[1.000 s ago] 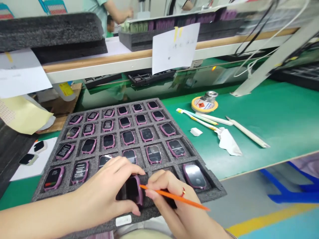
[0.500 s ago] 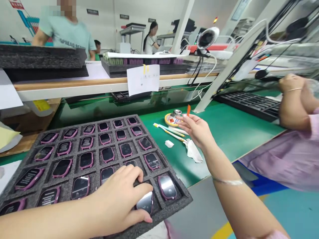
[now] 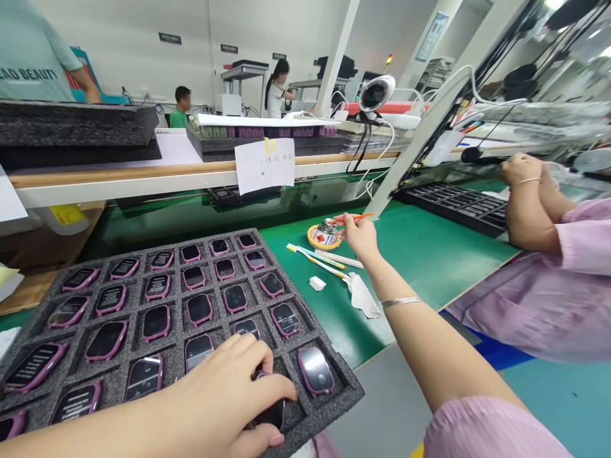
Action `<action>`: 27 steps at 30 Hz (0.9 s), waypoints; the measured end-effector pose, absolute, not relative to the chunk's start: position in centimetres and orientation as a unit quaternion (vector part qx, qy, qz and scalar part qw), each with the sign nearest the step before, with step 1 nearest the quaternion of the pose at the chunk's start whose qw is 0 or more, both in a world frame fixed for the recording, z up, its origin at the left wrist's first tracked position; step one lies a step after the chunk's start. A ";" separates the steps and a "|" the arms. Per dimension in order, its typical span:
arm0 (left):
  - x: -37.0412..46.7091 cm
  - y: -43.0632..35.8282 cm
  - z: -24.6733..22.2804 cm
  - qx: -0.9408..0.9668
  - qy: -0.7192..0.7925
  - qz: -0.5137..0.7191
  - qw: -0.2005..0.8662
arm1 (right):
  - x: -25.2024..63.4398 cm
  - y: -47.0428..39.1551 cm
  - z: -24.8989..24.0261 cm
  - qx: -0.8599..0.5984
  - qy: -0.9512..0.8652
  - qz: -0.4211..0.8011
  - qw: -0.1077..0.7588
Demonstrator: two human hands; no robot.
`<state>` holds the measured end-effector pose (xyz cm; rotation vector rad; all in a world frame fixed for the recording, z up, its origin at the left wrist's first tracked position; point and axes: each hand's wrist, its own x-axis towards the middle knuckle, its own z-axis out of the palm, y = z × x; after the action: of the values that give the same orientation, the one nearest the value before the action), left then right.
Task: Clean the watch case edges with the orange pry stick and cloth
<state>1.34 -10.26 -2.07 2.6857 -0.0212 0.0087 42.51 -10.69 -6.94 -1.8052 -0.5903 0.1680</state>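
A dark grey foam tray [image 3: 329,331] holds rows of purple-framed smartwatch bodies without straps, screens up. My left hand [image 3: 238,388] lies over its near right part, thumb and index finger around one smartwatch [image 3: 272,415] in its slot; the hand covers part of it. My right hand [image 3: 359,235] pinches a thin orange stick [image 3: 360,217]. The stick's left end is at the top of a small metal-topped bottle [image 3: 329,224], which stands within a yellow tape roll [image 3: 312,242] and bears a red warning mark. Whether the tip is inside the bottle I cannot tell.
Toothbrush-like sticks [image 3: 324,261], a white block [image 3: 317,284] and a crumpled tissue [image 3: 363,296] lie on the green bench. A slanted post [image 3: 382,200] and a shelf with foam trays [image 3: 76,137] stand behind. A co-worker's arms [image 3: 529,210] rest at the right beside a black tray [image 3: 453,205].
My right hand has turned, bringing the orange stick from upright to nearly level at the bottle top. My left hand stays on the same smartwatch. The view has shifted slightly.
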 end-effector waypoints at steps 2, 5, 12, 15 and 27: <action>1.0 -10.2 -2.6 0.966 0.009 0.018 0.257 | 42.0 -11.0 -6.8 -0.789 -0.254 0.058 0.557; 0.6 -10.1 -3.3 0.953 0.031 0.038 0.299 | 41.1 -11.4 -6.5 -0.807 -0.253 0.039 0.533; 0.6 -10.1 -4.3 0.938 0.052 0.091 0.332 | 39.4 -11.7 -4.2 -0.801 -0.271 0.040 0.533; 0.7 -10.1 -4.6 0.929 0.073 0.100 0.348 | 35.4 -12.9 -2.8 -0.758 -0.302 0.062 0.575; 1.1 -9.7 -4.0 0.905 0.096 0.038 0.412 | 15.3 -25.0 -6.6 -0.527 -0.470 0.238 0.667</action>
<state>1.14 -9.73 -4.00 2.2782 0.2427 0.0948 15.26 -25.04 -6.62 -1.1890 -1.0617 0.5362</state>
